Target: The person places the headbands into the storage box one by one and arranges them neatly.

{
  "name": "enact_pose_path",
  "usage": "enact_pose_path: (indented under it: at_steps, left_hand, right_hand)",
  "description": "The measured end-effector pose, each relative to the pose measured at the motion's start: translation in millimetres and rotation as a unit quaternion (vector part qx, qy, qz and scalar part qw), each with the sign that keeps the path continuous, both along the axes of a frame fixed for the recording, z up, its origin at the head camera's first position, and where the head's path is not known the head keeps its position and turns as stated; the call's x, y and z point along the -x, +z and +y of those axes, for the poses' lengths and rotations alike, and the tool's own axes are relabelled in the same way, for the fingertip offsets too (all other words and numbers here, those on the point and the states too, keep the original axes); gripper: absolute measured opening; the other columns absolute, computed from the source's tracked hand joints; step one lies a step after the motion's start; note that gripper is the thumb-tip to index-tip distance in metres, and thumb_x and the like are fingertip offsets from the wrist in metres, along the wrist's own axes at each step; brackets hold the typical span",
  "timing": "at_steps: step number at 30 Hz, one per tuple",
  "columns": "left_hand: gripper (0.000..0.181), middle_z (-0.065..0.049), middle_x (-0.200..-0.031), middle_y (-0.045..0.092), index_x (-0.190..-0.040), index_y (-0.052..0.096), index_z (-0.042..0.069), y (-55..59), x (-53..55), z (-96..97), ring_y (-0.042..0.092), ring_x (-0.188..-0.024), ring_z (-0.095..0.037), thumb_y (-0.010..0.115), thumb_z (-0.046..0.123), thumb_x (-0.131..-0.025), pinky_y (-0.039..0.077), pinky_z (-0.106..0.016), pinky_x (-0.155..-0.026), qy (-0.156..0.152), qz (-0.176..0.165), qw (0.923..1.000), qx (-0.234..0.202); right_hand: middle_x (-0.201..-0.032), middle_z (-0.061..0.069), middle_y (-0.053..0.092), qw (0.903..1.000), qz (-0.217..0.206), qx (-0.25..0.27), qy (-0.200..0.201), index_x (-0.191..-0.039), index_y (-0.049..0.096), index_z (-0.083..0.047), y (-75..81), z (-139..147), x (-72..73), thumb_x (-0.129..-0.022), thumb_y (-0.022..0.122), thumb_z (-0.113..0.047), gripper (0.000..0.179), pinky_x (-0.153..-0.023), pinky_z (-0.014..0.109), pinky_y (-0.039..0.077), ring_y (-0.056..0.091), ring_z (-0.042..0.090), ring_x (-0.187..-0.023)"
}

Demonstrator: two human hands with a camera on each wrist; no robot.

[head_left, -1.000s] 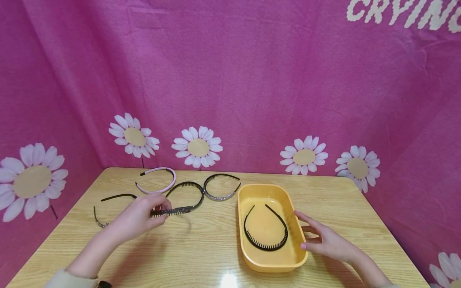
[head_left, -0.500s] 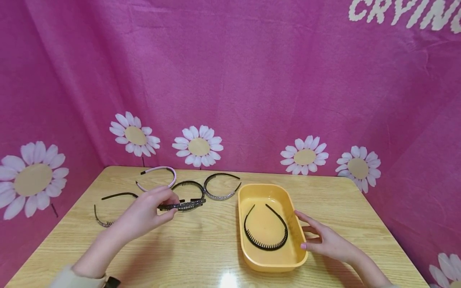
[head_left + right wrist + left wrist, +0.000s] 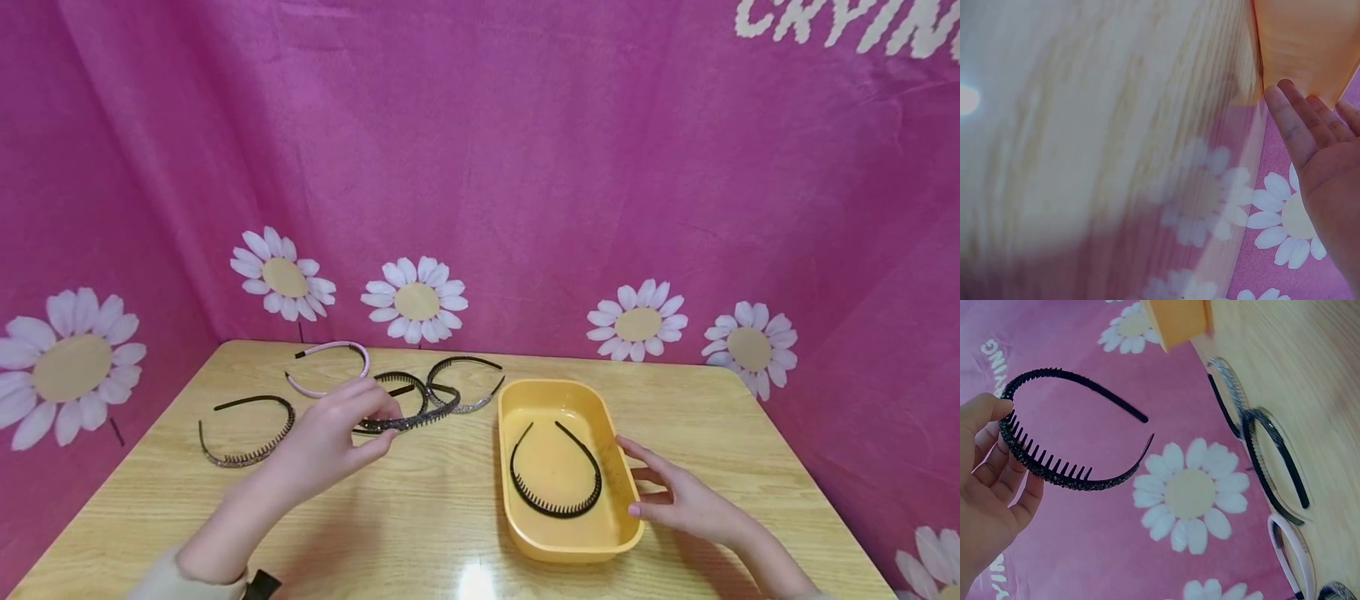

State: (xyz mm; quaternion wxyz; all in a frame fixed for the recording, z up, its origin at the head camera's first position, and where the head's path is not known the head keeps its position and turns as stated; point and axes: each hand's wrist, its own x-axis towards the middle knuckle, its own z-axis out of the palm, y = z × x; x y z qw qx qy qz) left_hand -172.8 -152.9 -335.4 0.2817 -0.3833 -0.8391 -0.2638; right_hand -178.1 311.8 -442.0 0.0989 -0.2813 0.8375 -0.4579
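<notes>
My left hand [image 3: 337, 437] pinches a black, glittery toothed headband [image 3: 1063, 480] between thumb and fingers. In the left wrist view its comb-like teeth show on the inside and its two ends point away from the palm. On the right, my right hand [image 3: 686, 496] touches the outer side wall of a yellow plastic tub [image 3: 576, 553]. Its fingers lie extended along that wall in the right wrist view, and part of the palm shows. Inside the tub lies one thin black toothed headband [image 3: 558, 511].
Several headbands lie on the wooden table [image 3: 420, 517]: a lilac one [image 3: 367, 365] at the back, a silver-glitter one [image 3: 471, 408] by the tub, a black one partly behind the held headband, and a toothed glitter one [image 3: 288, 427] at left. A pink daisy-printed cloth [image 3: 525, 208] hangs behind.
My left hand has lifted the held headband slightly and moved right, turning it, and uncovered the headband at left. The right hand stays at the tub, which has not moved.
</notes>
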Motion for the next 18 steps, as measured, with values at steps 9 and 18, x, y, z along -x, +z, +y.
enact_pose_path:
  at_steps: [9, 18]
  left_hand:
    - [0.022, 0.008, -0.089, 0.060, -0.089, 0.064, 0.012, 5.6, 0.2, 16.8, 0.053, -0.084, -0.006, 0.072, 0.001, -0.073, 0.045, -0.016, -0.079, -0.039, 0.033, 0.9976, -0.046]
    - [0.021, 0.005, -0.091, 0.062, -0.090, 0.066, 0.011, 6.8, -0.7, 33.1, 0.056, -0.089, -0.010, 0.073, 0.001, -0.074, 0.048, -0.018, -0.080, -0.057, 0.034, 0.9953, -0.070]
  right_hand:
    - [-0.150, 0.023, 0.027, 0.9997, 0.003, -0.016, -0.016, -0.149, 0.022, -0.008, -1.6, 1, 1.8, -0.087, 0.067, -0.012, 0.078, -0.085, 0.024, 0.052, 0.050, 0.000, -0.117]
    - [-0.151, 0.020, 0.025, 0.9996, -0.014, -0.018, -0.018, -0.150, 0.020, -0.010, -2.2, 0, 1.3, -0.087, 0.066, -0.012, 0.078, -0.085, 0.021, 0.051, 0.050, -0.003, -0.116]
